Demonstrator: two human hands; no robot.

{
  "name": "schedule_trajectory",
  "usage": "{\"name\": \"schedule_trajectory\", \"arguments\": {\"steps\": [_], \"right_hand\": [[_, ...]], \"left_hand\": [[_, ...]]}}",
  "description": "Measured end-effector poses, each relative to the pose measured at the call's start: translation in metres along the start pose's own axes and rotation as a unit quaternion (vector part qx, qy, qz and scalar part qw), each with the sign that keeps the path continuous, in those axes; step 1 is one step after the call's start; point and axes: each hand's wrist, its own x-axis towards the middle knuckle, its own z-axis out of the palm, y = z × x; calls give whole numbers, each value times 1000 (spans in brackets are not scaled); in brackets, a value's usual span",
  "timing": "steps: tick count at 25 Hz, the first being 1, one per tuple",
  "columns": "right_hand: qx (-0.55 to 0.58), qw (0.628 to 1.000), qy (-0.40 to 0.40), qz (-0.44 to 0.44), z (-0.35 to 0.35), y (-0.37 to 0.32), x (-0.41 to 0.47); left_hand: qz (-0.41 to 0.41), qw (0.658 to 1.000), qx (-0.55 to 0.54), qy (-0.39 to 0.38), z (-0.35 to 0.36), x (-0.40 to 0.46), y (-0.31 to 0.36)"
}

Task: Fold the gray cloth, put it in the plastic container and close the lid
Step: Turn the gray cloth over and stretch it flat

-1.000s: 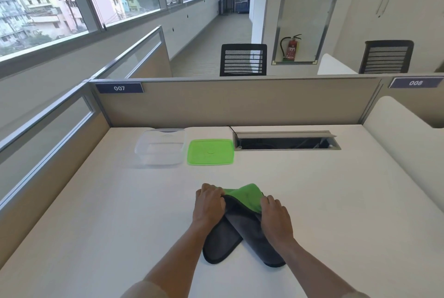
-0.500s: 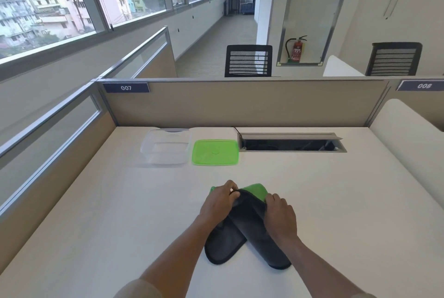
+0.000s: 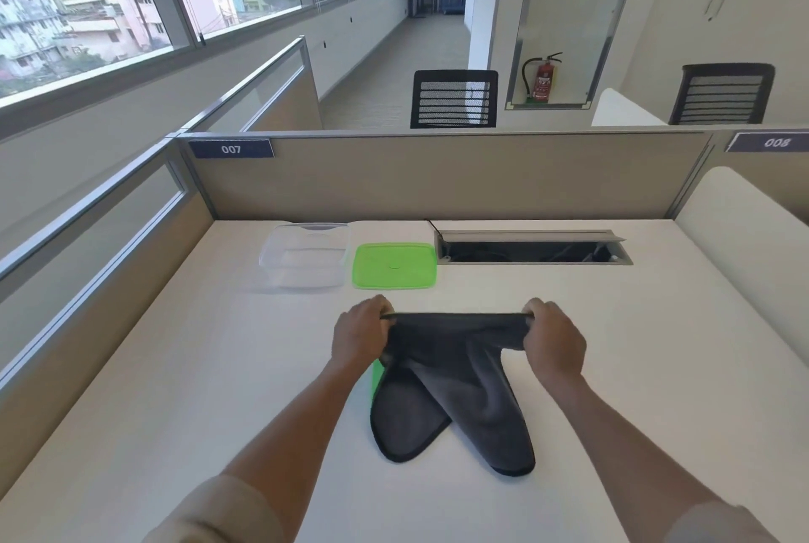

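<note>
Cloth (image 3: pixel 455 385) at frame centre looks soft, light and floppy; your left hand (image 3: pixel 361 339) and right hand (image 3: pixel 553 339) pinch its top corners, a good hold.

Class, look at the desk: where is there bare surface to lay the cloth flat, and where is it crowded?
Bare desk lies left of the left hand, and right of the right hand toward the rounded divider. The back is crowded: clear container, green lid and cable slot stand in a row. The gray cloth fills the middle.
</note>
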Motion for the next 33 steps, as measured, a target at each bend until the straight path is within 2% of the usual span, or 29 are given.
{"name": "schedule_trajectory", "arguments": {"steps": [3,8,12,18,21,24,26,28,29,31,33], "right_hand": [[19,998,51,-14,-23,-5,16],[42,993,110,-17,-64,-8,42],[54,988,144,-31,-89,-20,52],[69,974,209,-60,-126,-37,68],[97,960,258,-59,-145,-44,82],[154,925,342,-68,-162,-44,81],[178,904,375,-99,-160,-33,67],[171,908,355,-143,-143,-9,44],[163,919,317,-170,-130,9,30],[167,940,208,-212,-102,43,0],[213,954,103,-182,-77,68,-30]], "left_hand": [[-48,997,-20,52,-22,9,-1],[-78,989,-85,92,-53,22,-29],[-74,977,-129,154,-71,28,-17],[-76,932,-279,219,-99,43,16],[-47,915,-307,257,-118,55,32],[4,898,-280,340,-133,50,44],[26,888,-276,367,-131,31,46],[38,894,-276,350,-114,8,32],[38,903,-273,328,-101,-4,20],[22,924,-268,273,-69,-29,-7],[-12,941,-258,218,-40,-51,-31]]}}
